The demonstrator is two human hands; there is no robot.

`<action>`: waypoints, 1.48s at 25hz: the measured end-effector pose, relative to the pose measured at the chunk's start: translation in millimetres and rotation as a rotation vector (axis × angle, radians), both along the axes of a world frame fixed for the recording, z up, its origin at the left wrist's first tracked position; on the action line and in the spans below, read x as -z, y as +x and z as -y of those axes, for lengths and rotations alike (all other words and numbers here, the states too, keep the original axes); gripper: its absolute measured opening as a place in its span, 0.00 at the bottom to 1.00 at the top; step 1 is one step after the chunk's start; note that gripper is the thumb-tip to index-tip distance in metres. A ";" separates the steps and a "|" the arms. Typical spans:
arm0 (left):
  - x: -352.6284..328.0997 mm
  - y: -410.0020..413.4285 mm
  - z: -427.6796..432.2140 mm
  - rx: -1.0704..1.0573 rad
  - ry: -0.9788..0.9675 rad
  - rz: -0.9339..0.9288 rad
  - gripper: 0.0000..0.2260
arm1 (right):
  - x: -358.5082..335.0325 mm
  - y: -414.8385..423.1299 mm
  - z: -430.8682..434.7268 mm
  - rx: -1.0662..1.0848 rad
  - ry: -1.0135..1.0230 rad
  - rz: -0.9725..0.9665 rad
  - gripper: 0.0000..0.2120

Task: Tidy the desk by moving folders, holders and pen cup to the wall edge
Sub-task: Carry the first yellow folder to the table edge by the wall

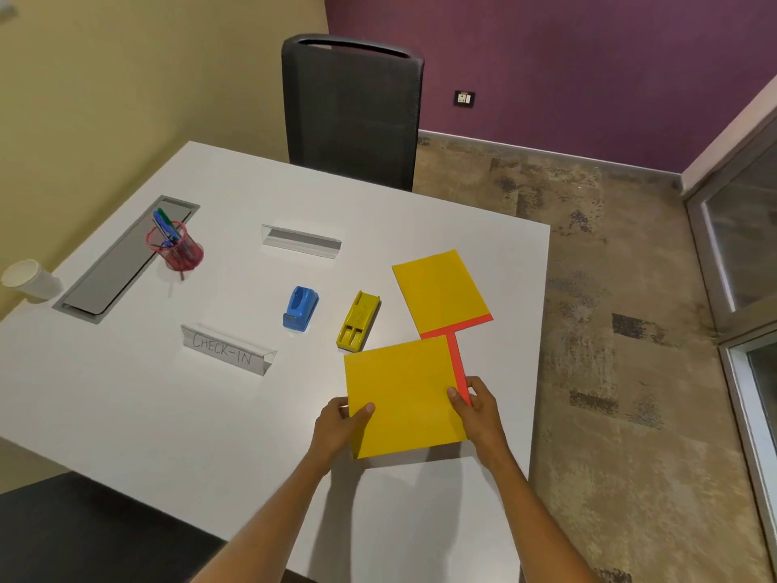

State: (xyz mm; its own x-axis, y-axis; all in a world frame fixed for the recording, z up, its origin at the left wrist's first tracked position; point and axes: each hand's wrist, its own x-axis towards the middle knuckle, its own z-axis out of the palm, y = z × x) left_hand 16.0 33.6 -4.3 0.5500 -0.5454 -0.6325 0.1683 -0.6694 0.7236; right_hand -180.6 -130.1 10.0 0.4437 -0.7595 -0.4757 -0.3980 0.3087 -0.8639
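Observation:
A yellow folder with a red edge [403, 393] is near the desk's front right, its near edge raised off the top. My left hand [340, 427] grips its left side and my right hand [475, 410] grips its right side by the red strip. A second yellow folder [439, 290] lies flat behind it, touching its corner. A clear sign holder reading CHECK-IN [225, 351] stands mid-desk, and another clear holder [300, 241] stands farther back. A red mesh pen cup [176, 248] with several pens stands at the left beside the yellow wall.
A blue tape dispenser [299, 308] and a yellow stapler [358, 321] lie between the holders and folders. A grey cable tray lid [113, 267] runs along the wall side of the white desk [210, 435], with a white paper cup [29, 279] beside it. A black chair [352, 111] stands behind.

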 end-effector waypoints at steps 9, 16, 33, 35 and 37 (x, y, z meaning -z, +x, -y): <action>-75.5 74.8 -47.8 -0.149 -0.196 -0.029 0.13 | -53.3 112.1 -12.3 -0.114 -0.064 0.055 0.11; -143.6 200.5 -147.7 -0.347 -0.230 0.104 0.09 | -111.2 280.3 -83.4 -0.404 -0.102 0.152 0.18; -88.4 506.1 -418.5 -0.592 -0.060 -0.050 0.08 | -90.7 627.7 -326.9 -0.702 -0.045 0.006 0.26; -68.8 519.7 -429.9 -0.634 -0.052 -0.116 0.10 | -72.7 647.1 -341.3 -0.690 -0.055 -0.037 0.26; -49.9 532.6 -436.0 -0.713 -0.054 -0.159 0.09 | -56.5 667.3 -352.8 -0.667 -0.066 -0.066 0.26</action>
